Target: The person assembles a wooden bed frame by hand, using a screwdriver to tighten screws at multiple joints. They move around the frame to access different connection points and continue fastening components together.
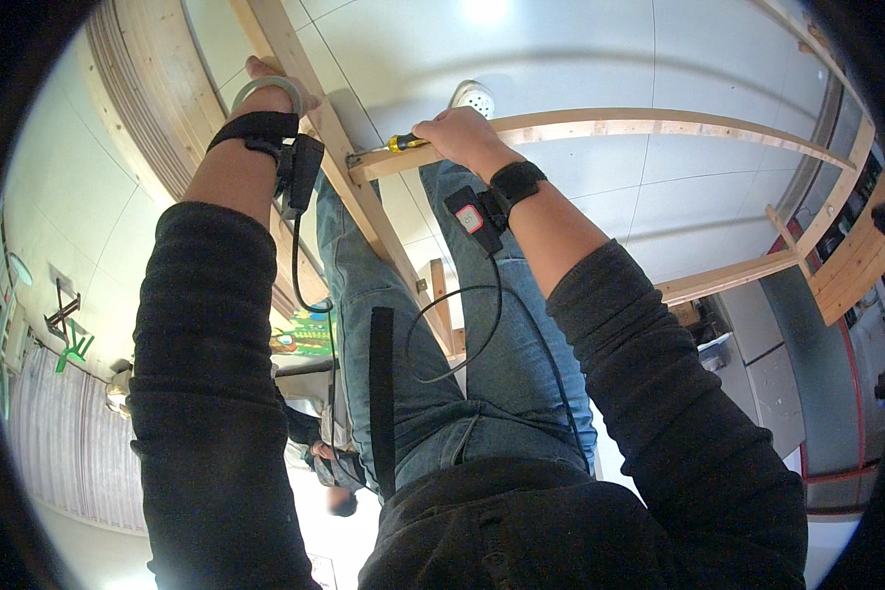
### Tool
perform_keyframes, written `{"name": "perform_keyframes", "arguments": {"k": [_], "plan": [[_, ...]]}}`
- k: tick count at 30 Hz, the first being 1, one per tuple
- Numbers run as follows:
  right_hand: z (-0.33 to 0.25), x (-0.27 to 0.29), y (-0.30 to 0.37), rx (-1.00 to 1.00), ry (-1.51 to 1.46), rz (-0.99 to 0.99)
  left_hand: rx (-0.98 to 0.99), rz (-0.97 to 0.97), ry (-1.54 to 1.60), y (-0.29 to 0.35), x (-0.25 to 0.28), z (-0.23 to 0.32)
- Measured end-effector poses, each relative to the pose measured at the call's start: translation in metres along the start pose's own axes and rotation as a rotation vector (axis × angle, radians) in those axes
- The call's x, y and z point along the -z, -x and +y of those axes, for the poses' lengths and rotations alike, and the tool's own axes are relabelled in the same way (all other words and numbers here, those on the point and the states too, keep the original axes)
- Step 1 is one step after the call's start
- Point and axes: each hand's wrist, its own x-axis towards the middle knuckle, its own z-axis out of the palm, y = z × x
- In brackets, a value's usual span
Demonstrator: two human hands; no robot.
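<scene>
My right hand (464, 136) is closed round a screwdriver (401, 144) with a yellow and black handle. Its shaft points left at the joint where a wooden crosspiece (580, 122) meets a long wooden beam (369, 211). On the beam's left side my left hand (283, 96) grips the wood, its fingers partly hidden. A pale ring, like a roll of tape (268, 80), circles that hand near the wrist. Black straps with small devices are on both wrists; the right one (472, 218) has a red-edged face.
Black cables (500, 287) loop from the wrist devices across my jeans. Stacked curved wooden boards (152, 93) lie left of the beam. More wooden framing (737, 273) extends right. A white clog (474, 97) is beyond the crosspiece. Another person (329, 452) is in the background, lower left.
</scene>
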Motion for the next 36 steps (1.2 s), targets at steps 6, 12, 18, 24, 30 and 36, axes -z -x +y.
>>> {"name": "perform_keyframes", "arguments": {"k": [6,12,18,24,30,36], "plan": [[-0.001,0.002,0.0,0.015,0.009,-0.032,0.033,0.014,-0.113,-0.004,-0.001,0.002],[-0.012,0.016,0.009,-0.101,0.119,-0.344,0.084,0.009,-0.128,0.005,0.002,0.006],[-0.02,0.011,0.01,0.184,0.51,-0.23,0.081,-0.11,-0.045,-0.001,0.002,0.006],[-0.013,0.001,0.018,0.019,0.024,0.046,0.097,-0.043,-0.121,-0.004,-0.002,0.008],[-0.012,-0.006,0.02,0.073,-0.078,0.245,0.025,-0.105,-0.085,-0.007,0.001,0.003],[-0.019,-0.012,0.014,-0.641,-1.318,-0.02,0.067,0.026,-0.027,-0.006,-0.006,0.004]]}}
